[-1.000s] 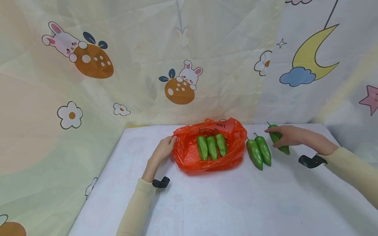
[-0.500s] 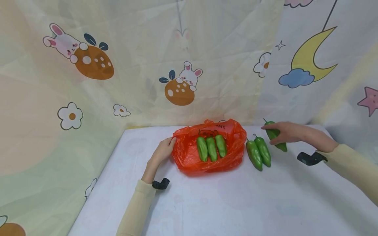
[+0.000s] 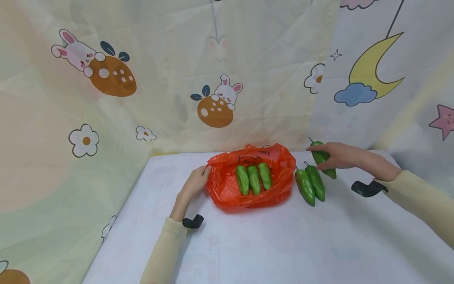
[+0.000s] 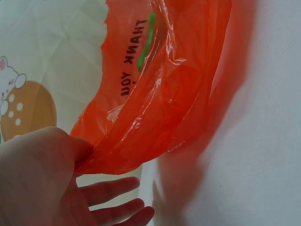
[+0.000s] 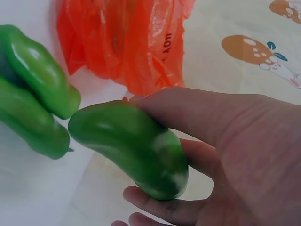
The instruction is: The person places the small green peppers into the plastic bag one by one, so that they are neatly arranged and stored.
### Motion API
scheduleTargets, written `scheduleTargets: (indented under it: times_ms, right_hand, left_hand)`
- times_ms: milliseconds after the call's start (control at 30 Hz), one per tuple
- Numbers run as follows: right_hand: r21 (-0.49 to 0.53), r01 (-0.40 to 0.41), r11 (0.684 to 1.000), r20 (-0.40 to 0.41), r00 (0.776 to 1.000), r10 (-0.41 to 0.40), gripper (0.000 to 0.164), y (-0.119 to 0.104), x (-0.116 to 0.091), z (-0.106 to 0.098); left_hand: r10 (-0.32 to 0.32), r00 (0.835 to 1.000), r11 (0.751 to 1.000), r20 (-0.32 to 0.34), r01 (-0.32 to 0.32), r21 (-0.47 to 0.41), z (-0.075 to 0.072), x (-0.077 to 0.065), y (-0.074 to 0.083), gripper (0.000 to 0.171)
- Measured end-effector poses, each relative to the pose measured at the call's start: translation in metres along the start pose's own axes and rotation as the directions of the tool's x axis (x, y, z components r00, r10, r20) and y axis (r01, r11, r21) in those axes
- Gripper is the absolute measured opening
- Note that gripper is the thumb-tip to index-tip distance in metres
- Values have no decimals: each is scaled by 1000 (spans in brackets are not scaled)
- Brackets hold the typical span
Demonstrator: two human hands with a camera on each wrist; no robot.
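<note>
Seen from the head view, the right hand (image 3: 335, 154) grasps a green pepper (image 3: 320, 157) above the tabletop (image 3: 248, 252), between 2 and 3 o'clock from the red plastic bag (image 3: 230, 202). The pepper's long axis is slanted, the stem pointing to 11 o'clock and the tip to 5. In the right wrist view, the thumb lies along one side and the fingers along the other, spread just wide enough for the pepper between them. At the bag's 9 o'clock edge, the left hand (image 3: 195, 181) pinches the plastic, its other fingers stretched out loosely. Two loose peppers (image 3: 305, 187) lie side by side just off the bag's 3 o'clock edge, stems towards 11. Inside the bag, three peppers (image 3: 254, 179) rest in a row, their long axes roughly 12 to 6 o'clock.
</note>
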State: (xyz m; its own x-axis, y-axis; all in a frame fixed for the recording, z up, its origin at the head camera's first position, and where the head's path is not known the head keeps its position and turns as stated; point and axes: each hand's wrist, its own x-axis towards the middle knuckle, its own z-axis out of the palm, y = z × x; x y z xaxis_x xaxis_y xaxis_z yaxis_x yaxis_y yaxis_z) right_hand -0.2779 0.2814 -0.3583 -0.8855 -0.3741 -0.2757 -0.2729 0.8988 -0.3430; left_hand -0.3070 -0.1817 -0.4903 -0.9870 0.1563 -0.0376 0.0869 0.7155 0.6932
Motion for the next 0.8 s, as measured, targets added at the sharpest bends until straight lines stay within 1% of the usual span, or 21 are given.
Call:
scheduleTargets:
  times_ms: [133,267,467,667,800]
  right_hand:
    - [-3,-9,1000,-18,1000,8,72,-5,2,-1]
    - [0,-22,1000,-4,1000,22,72,-11,3,-1]
    - [-7,-1,1000,28,1000,1,73,-19,5,-5]
    - [-6,-8,1000,18,1000,8,71,-28,6,-8]
    - [-5,20,1000,23,1000,-19,71,-36,6,-9]
  left_hand:
    - [-5,1000,1000,0,5,2,0,0,0,49]
    - [-9,1000,1000,0,9,3,0,0,-1,48]
    - [-10,1000,1000,4,9,5,1,0,-3,48]
    - [-7,1000,1000,7,7,-13,1,1,-3,48]
    - [-15,1000,1000,7,15,-8,1,1,-4,48]
